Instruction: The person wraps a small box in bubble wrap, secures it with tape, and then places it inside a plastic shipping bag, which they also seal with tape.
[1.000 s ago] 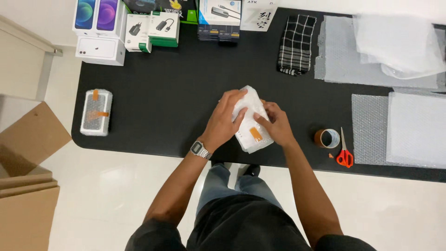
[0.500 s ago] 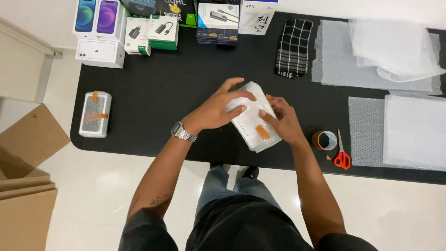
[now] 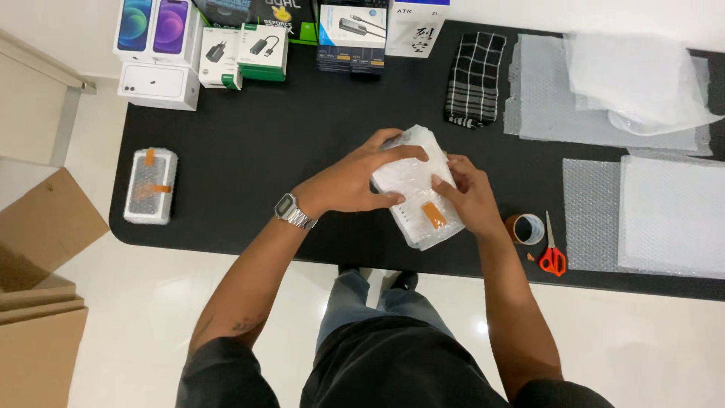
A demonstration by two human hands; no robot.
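- Bubble-wrapped parcel (image 3: 418,190) sits mid-tabletop (image 3: 249,174), tilted, clasped from both sides so the wrap stays tight.
- Far left, a finished wrapped bundle (image 3: 150,185) lies well apart, orange tape on it.
- Left hand (image 3: 355,181) is spread over the parcel's top, fingers curled around it.
- Right hand (image 3: 470,195) grips the right edge, thumb pressing near the orange tape strip (image 3: 433,214).
- Tape roll (image 3: 526,228) and scissors (image 3: 552,251) wait just right, within reach.
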